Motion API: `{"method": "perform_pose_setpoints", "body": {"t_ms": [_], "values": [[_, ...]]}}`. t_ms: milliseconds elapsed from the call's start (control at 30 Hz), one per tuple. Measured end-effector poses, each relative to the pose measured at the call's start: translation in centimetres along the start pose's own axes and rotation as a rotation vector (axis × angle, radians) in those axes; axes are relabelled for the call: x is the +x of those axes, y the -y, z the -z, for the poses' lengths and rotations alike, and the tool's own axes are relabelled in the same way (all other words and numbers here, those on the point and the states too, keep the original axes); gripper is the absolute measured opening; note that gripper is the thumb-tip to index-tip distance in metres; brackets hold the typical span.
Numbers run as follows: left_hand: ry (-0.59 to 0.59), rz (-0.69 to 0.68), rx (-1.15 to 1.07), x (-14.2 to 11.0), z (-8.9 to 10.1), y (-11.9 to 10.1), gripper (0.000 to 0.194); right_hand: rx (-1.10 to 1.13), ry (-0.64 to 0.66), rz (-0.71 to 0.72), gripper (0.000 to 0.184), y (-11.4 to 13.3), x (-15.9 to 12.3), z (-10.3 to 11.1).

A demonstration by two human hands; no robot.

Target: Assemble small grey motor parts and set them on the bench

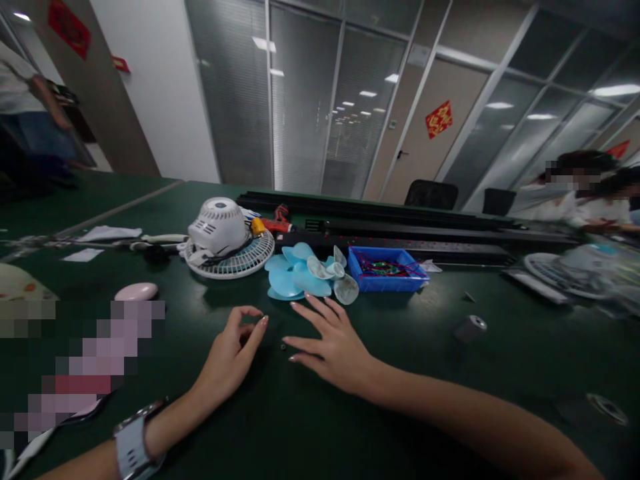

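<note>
My left hand point(231, 352) rests on the dark green table point(380, 360) with its fingers curled and apart, holding nothing. My right hand point(330, 343) lies just right of it, fingers stretched and spread flat over the table. A tiny dark screw-like part point(283, 347) sits on the table between the two hands, close to my right fingertips. Beyond the hands lie light blue fan blades point(300, 270) and a white fan motor on its grille point(223, 237).
A blue tray of small parts point(387, 269) stands right of the blades. A small grey cylinder point(470, 328) lies at the right, a pink oval object point(136, 291) at the left. Long black rails point(400, 220) cross the back. Other people sit far right and stand far left.
</note>
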State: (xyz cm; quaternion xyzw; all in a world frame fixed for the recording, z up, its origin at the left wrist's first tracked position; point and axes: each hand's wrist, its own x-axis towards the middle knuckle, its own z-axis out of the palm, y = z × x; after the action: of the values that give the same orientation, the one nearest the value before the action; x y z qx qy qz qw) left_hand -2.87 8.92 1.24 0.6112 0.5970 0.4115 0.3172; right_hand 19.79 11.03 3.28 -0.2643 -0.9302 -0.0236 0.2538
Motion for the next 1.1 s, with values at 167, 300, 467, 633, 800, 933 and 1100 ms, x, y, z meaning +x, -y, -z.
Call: {"method": "perform_pose_setpoints", "body": {"t_ms": [167, 300, 467, 633, 800, 933, 1100], "values": [[0.02, 0.002, -0.035, 0.1, -0.2, 0.0, 0.038, 0.016, 0.003, 0.018, 0.017, 0.1, 2.1, -3.4], [0.014, -0.006, 0.012, 0.1, -0.1, 0.0, 0.039, 0.102, 0.035, -0.079, 0.014, -0.5, 1.2, -3.5], [0.011, -0.014, 0.059, 0.1, 0.0, 0.5, 0.043, 0.202, 0.067, -0.149, 0.023, -1.5, -0.3, -2.6], [0.031, -0.009, 0.053, 0.1, 0.2, 0.9, 0.046, -0.018, -0.136, -0.152, 0.027, -3.9, -4.2, 2.7], [0.044, -0.001, 0.061, 0.2, 0.1, 0.8, 0.049, -0.445, -0.34, -0.595, 0.035, -8.0, -11.7, 11.2], [0.053, 0.018, 0.061, 0.2, 0.2, 0.8, 0.052, -0.581, -0.196, -0.853, 0.048, -10.3, -17.0, 14.1], [0.056, 0.015, 0.067, 0.2, 0.3, 0.8, 0.055, -0.613, -0.162, -0.926, 0.045, -11.4, -19.3, 13.6]]}}
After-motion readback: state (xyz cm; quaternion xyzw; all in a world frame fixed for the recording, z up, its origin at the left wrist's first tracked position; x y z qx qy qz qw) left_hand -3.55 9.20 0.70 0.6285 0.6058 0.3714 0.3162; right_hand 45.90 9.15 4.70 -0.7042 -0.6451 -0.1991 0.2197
